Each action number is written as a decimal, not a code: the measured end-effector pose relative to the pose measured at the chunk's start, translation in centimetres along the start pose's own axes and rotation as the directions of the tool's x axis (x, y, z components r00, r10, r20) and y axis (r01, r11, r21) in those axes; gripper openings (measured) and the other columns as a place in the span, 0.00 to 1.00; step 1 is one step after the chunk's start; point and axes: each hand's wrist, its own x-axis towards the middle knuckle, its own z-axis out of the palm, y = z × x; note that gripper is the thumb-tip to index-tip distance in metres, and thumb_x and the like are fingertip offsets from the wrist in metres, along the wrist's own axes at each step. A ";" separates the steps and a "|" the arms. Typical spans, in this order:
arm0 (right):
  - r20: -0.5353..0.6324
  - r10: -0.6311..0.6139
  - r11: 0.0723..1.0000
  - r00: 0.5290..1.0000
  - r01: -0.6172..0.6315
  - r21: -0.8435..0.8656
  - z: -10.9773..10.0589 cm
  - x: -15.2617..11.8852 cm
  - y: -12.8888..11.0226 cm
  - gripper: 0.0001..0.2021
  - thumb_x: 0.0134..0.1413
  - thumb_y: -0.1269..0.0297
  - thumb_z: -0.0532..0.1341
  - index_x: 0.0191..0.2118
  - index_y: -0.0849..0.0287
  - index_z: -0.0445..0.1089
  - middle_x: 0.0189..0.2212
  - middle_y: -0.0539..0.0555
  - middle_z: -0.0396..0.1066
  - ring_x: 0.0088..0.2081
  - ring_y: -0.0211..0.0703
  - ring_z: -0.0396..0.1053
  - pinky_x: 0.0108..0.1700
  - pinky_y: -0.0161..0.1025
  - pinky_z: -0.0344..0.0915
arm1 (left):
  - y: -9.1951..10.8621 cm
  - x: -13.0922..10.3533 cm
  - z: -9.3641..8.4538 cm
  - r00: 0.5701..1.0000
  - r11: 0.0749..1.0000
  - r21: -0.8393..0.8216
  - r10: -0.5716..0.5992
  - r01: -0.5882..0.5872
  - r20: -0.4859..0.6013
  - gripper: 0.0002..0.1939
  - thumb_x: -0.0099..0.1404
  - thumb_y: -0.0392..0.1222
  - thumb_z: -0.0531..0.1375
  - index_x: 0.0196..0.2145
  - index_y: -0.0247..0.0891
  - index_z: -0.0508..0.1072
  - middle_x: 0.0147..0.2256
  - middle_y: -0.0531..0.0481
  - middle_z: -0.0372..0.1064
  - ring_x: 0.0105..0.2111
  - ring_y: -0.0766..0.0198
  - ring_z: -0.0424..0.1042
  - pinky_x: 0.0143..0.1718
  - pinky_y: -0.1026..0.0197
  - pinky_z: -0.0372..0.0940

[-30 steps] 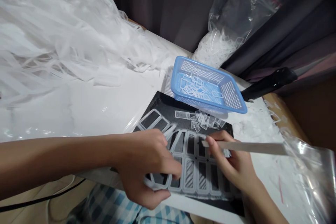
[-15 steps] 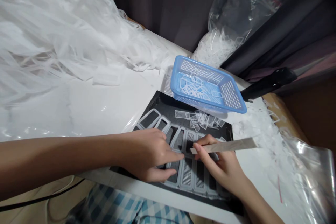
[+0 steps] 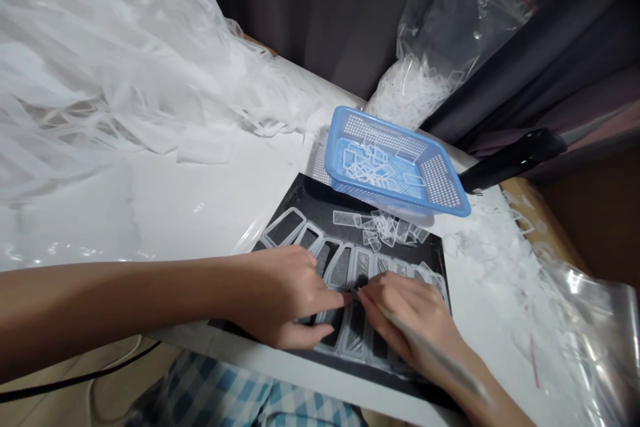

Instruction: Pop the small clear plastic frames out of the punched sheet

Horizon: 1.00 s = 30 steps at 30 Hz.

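Rows of translucent rectangular frames (image 3: 356,330) lie on a black board (image 3: 320,203). Across them rests my left hand (image 3: 295,293), index finger pressing near the middle of the rows and thumb apart from it, with nothing held. My right hand (image 3: 410,313) is closed in a pinch on a thin flat strip (image 3: 435,353), which slants back over the wrist and is blurred. Its lower tip, beside my left index fingertip, is mostly hidden by the fingers. Small clear pieces (image 3: 385,227) form a loose pile at the board's upper part.
Behind the board stands a blue basket (image 3: 395,197) with thin white frames inside. A clear bag (image 3: 415,90) of similar pieces leans on the dark curtain. White sheets (image 3: 150,60) heap at the left, and a crumpled plastic bag (image 3: 595,320) lies right.
My right hand has turned over and moved slightly left, towards my left fingertip. The strip has swung from pointing right to slanting down across the wrist. My left hand stays nearly still.
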 end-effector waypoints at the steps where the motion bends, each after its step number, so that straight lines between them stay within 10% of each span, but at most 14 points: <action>1: -0.016 -0.055 0.996 0.998 0.054 -0.067 0.0 0.0 -0.1 0.08 0.64 0.76 0.56 0.33 0.61 0.65 0.22 0.50 0.66 0.24 0.38 0.63 0.26 0.36 0.56 | 0.0 0.0 0.0 1.000 1.000 0.001 -0.003 0.003 0.006 0.13 0.63 0.42 0.59 0.44 0.33 0.74 0.20 0.53 0.69 0.18 0.61 0.65 0.24 0.56 0.61; 18: -0.025 -0.052 0.973 0.998 0.045 -0.227 0.6 -0.4 -1.0 0.07 0.66 0.74 0.56 0.42 0.64 0.71 0.42 0.58 0.79 0.43 0.51 0.76 0.43 0.43 0.74 | 0.1 0.1 -0.5 1.000 1.000 0.008 -0.007 0.007 -0.005 0.07 0.59 0.40 0.62 0.36 0.35 0.74 0.17 0.55 0.65 0.16 0.62 0.61 0.24 0.56 0.60; 30: 0.078 0.434 0.774 0.897 -0.416 0.477 -0.3 0.2 0.9 0.10 0.67 0.66 0.56 0.33 0.57 0.70 0.31 0.49 0.72 0.33 0.38 0.71 0.37 0.34 0.64 | -0.2 -0.1 0.3 0.987 0.997 0.073 -0.001 0.012 -0.160 0.18 0.62 0.42 0.59 0.47 0.30 0.73 0.20 0.52 0.70 0.17 0.62 0.67 0.24 0.58 0.64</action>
